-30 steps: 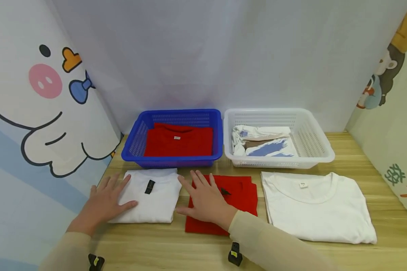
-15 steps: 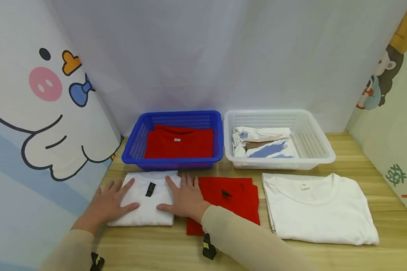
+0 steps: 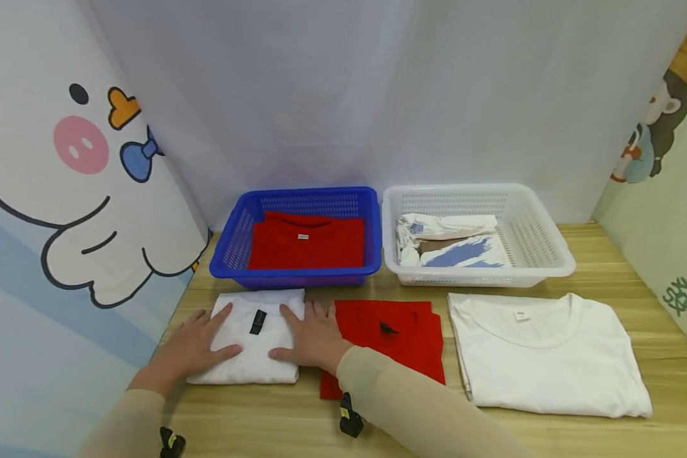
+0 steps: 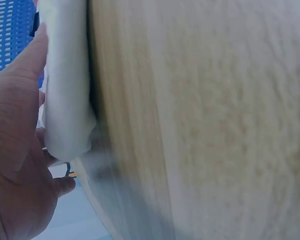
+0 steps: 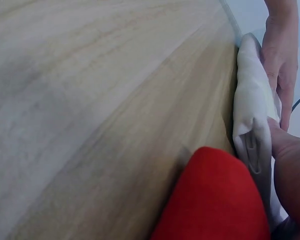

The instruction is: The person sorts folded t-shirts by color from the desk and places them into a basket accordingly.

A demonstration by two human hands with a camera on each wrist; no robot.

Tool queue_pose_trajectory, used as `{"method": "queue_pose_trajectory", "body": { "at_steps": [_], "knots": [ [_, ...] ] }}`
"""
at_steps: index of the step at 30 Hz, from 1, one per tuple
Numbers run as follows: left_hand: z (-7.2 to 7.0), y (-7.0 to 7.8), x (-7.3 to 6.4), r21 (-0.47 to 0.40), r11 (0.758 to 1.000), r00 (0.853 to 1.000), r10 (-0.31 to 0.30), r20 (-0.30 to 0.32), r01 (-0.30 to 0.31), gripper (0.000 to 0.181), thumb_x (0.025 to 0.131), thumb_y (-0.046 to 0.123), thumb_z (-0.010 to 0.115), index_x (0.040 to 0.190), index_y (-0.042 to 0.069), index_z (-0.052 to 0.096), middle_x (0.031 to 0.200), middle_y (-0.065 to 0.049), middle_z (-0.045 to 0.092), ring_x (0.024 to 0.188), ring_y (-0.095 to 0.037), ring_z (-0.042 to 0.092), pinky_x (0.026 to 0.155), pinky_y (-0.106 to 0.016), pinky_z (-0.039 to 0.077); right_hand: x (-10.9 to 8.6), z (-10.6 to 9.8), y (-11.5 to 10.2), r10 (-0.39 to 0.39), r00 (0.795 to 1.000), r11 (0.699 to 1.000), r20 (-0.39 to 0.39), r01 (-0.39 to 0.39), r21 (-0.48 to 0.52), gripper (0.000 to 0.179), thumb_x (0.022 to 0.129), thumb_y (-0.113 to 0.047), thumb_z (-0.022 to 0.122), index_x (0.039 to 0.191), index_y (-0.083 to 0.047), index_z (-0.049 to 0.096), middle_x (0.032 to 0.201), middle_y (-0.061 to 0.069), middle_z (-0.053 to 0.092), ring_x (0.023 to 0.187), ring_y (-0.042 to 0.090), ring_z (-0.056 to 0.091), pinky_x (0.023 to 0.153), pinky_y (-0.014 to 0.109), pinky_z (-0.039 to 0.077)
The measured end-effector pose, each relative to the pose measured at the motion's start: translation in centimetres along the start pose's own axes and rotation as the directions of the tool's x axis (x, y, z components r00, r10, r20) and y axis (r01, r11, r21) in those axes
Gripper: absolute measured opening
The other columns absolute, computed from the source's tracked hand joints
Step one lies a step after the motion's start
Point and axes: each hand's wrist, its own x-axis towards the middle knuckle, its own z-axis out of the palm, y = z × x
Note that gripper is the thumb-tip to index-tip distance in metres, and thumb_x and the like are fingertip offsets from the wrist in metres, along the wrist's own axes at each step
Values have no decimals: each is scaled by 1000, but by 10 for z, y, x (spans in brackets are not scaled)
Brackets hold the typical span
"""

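One folded white shirt point(image 3: 252, 359): flat on tabletop point(image 3: 252, 426), near left end, in front of blue basket point(image 3: 298, 274); between both hands.
Black label point(image 3: 257, 322): on upper middle of that shirt, slightly tilted.
Left hand point(image 3: 186, 350): fingers spread, mostly straight; thumb and index on shirt top, other fingers off its left edge. Firm grip or light touch, cannot tell.
Right hand point(image 3: 315, 337): spread wide, thumb and index over shirt's right side, thumb touching in right wrist view; other fingers lie toward red shirt point(image 3: 409, 334). Contact with red cannot be told.
Red shirt: folded on tabletop, just right of white one, partly under right sleeve point(image 3: 423, 407); small dark mark near collar.
Large white shirt point(image 3: 549, 375): folded, right part of tabletop, round neckline, small pale tag.
Blue basket: back of tabletop, holds second red shirt point(image 3: 309, 251), folded, pale tag at collar.
White basket point(image 3: 481, 276): just right of blue one; holds printed white garment point(image 3: 460, 250), blue and brown patches, toward its left side.
Backdrop: plain pale curtain point(image 3: 343, 95) behind; cartoon panels left point(image 3: 120, 337) and right point(image 3: 635, 216).
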Motion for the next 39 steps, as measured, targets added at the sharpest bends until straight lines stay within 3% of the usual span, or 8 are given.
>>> {"method": "queue_pose_trajectory", "body": {
  "at_steps": [9,16,19,25,31,34,36,39],
  "knots": [
    [3,1,-2,-208,978,1000,7,-8,-8,97,82,66,61,150,4,30,142,-35,37,128,-53,34,100,-66,32,0,3,-4,-55,997,984,-56,63,167,89,78,-63,67,150,-23,34,152,15,30,140,35,27,113,54,22],
    [6,0,-2,-325,944,999,-54,-6,49,100,77,59,72,152,10,26,147,-29,34,131,-49,33,103,-65,29,2,5,-11,-17,990,911,-139,73,406,83,75,-34,82,146,-23,41,148,16,34,130,32,40,101,40,44],
    [3,2,-2,-380,921,996,-87,7,83,100,76,52,77,153,13,25,148,-29,30,132,-50,30,103,-66,27,4,5,-12,31,982,844,-186,74,531,79,73,-17,83,143,-23,46,144,18,37,122,31,48,91,35,50],
    [0,2,-2,-467,875,991,-124,42,129,97,77,42,79,154,17,25,151,-27,26,135,-51,24,104,-67,24,1,2,-13,169,966,666,-196,34,745,80,68,0,80,140,-22,52,137,16,48,119,30,51,89,40,50],
    [-4,3,-2,-549,819,986,-141,90,167,87,79,41,77,151,19,33,153,-23,27,138,-48,22,105,-67,22,-1,4,-17,228,970,414,-84,-19,910,72,69,12,73,128,-27,63,131,5,56,108,23,52,74,33,54],
    [-4,3,-3,-617,763,981,-153,117,193,79,83,36,75,149,18,37,153,-23,26,137,-46,26,105,-65,25,-1,6,-17,235,971,309,-44,-32,950,61,71,14,69,117,-27,70,119,3,59,98,22,52,72,31,53],
    [-4,1,-5,-669,712,977,-169,130,212,75,85,32,74,149,19,36,153,-24,25,134,-43,30,105,-61,30,-2,6,-16,228,973,273,-35,-29,962,56,74,13,68,115,-26,70,115,2,59,98,21,52,77,32,52],
    [-2,-1,-9,-749,632,979,-165,123,201,73,86,25,74,149,21,36,152,-23,27,129,-37,37,101,-49,41,-5,5,-13,197,979,249,-44,-6,968,55,78,10,69,120,-25,67,117,2,58,102,21,53,82,35,52]
  ]
}}
